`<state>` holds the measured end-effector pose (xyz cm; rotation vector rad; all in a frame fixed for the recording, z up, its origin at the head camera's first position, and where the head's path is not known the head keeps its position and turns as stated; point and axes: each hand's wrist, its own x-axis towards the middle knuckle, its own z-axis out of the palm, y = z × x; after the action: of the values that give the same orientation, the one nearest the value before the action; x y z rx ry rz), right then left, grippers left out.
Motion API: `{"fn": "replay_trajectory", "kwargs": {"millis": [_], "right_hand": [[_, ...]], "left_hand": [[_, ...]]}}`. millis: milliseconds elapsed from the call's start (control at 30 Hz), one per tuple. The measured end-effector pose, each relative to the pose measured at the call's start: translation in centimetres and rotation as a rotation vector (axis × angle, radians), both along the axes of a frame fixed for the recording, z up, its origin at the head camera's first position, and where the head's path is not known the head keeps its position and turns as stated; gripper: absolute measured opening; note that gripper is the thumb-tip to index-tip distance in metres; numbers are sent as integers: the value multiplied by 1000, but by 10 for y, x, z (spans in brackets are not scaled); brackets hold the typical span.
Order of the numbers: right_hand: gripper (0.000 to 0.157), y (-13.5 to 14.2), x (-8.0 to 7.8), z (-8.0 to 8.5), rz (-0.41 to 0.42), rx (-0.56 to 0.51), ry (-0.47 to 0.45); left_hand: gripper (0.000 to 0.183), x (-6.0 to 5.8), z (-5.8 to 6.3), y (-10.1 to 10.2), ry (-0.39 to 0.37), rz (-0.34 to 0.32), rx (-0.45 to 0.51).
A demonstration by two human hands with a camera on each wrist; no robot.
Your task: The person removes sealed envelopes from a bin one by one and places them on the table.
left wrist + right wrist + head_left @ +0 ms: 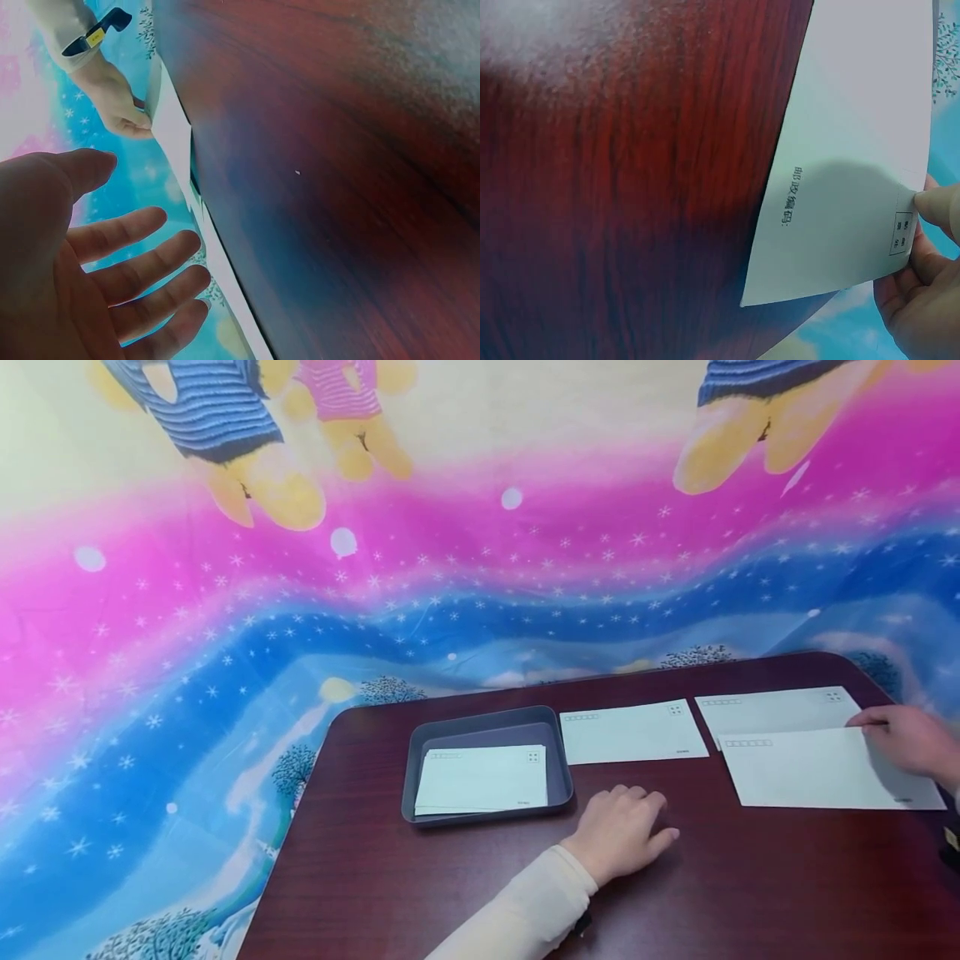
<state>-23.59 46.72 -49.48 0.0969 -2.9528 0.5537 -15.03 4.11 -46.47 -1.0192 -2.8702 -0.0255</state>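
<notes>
My right hand (911,742) pinches a white envelope (810,768) by its top right corner, thumb on the printed face and fingers behind, as the right wrist view shows. That envelope (840,150) overlaps the lower part of another white envelope (772,706) on the table. Near the table's middle is my left hand (621,833), palm down with fingers loosely extended and holding nothing. In the left wrist view its fingers (146,266) are spread apart. A third envelope (633,732) lies just beyond the left hand.
A dark grey tray (561,777) stands left of the loose envelopes, with a small stack of envelopes (480,783) in it. Everything rests on a dark red wooden table (360,877). Behind the table's far edge hangs a colourful printed cloth (465,568).
</notes>
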Motion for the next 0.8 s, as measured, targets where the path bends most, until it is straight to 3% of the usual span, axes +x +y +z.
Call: {"fn": "replay_trajectory", "kwargs": {"millis": [467, 800], "right_hand": [[21, 2, -11, -11, -76, -51, -44], [20, 0, -15, -9, -59, -73, -55]], "left_hand": [[30, 2, 1, 6, 24, -12, -9], [31, 2, 1, 6, 7, -13, -12]]}}
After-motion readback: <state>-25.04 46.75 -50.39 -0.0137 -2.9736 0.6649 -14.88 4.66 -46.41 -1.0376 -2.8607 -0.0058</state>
